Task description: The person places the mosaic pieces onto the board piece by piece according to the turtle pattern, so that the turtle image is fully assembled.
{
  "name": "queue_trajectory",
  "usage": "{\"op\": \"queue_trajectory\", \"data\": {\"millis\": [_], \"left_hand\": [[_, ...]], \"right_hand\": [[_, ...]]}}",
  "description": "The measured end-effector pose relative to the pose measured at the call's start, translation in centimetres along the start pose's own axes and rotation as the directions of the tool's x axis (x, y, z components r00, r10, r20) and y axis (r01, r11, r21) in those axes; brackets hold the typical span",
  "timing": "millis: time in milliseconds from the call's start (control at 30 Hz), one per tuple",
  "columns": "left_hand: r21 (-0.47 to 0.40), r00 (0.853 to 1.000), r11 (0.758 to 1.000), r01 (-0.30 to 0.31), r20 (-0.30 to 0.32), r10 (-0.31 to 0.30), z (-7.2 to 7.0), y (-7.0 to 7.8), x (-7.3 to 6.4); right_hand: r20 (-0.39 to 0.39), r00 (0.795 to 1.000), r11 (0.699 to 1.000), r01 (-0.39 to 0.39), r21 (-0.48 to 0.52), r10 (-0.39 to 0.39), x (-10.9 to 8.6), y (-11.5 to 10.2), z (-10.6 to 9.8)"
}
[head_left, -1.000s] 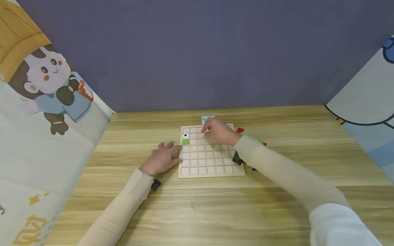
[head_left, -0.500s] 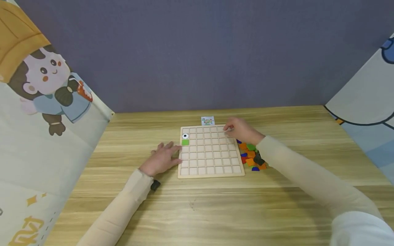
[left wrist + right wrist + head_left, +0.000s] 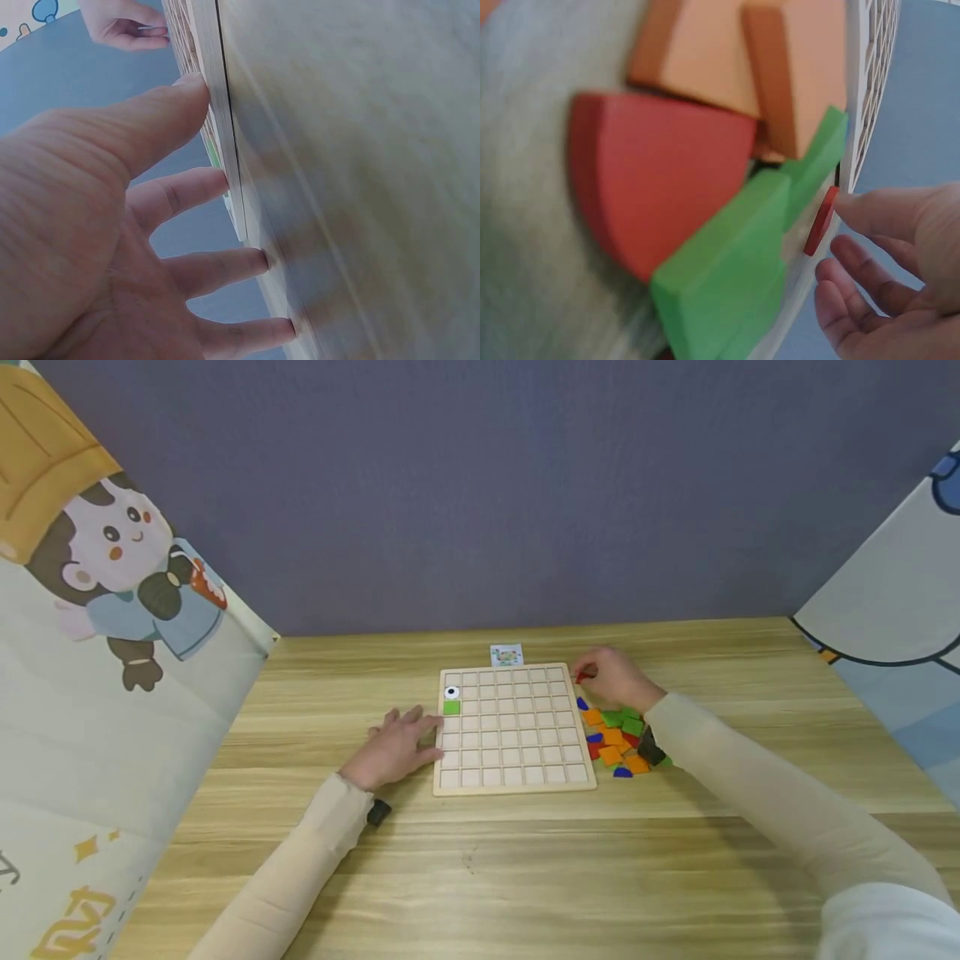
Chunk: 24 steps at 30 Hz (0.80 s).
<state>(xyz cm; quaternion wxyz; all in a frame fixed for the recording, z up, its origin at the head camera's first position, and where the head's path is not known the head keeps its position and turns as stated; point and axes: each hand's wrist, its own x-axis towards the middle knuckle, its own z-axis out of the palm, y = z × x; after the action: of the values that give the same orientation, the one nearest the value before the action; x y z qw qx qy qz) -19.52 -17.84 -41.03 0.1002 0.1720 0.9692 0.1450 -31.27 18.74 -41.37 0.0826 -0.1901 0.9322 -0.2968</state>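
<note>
A pale wooden grid board (image 3: 500, 722) lies in the middle of the table. My left hand (image 3: 392, 750) rests at its left edge with fingers spread; in the left wrist view the thumb (image 3: 169, 112) touches the board's side. Just past the board's top right corner, my right hand (image 3: 617, 681) pinches a red tile (image 3: 823, 221) low over the table, thumb at its edge. A white round tile with a black dot (image 3: 452, 692) and a green square tile (image 3: 452, 707) sit in the board's leftmost column.
Right of the board lies a loose heap of orange tiles (image 3: 611, 755), green tiles (image 3: 632, 727), blue and red ones. A red quarter-circle tile (image 3: 660, 172) is close in the right wrist view. Behind the board is a small picture card (image 3: 506, 655), with a dark wall (image 3: 525, 493) beyond.
My right hand has moved right from over the board's upper part to the red tile beside its corner, uncovering the grid and the tile heap. The left hand stays in place.
</note>
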Motion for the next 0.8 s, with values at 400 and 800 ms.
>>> {"op": "queue_trajectory", "data": {"millis": [400,800], "left_hand": [[0.003,1.0,1.0,-0.012,-0.01,0.012,-0.02,0.08,-0.07],[0.012,1.0,1.0,-0.009,-0.004,0.009,-0.08,0.16,-0.05]], "right_hand": [[0.025,1.0,0.997,-0.002,-0.077,0.004,0.22,-0.03,-0.18],[-0.005,1.0,1.0,0.012,-0.011,-0.012,0.08,-0.65,-0.51]]}}
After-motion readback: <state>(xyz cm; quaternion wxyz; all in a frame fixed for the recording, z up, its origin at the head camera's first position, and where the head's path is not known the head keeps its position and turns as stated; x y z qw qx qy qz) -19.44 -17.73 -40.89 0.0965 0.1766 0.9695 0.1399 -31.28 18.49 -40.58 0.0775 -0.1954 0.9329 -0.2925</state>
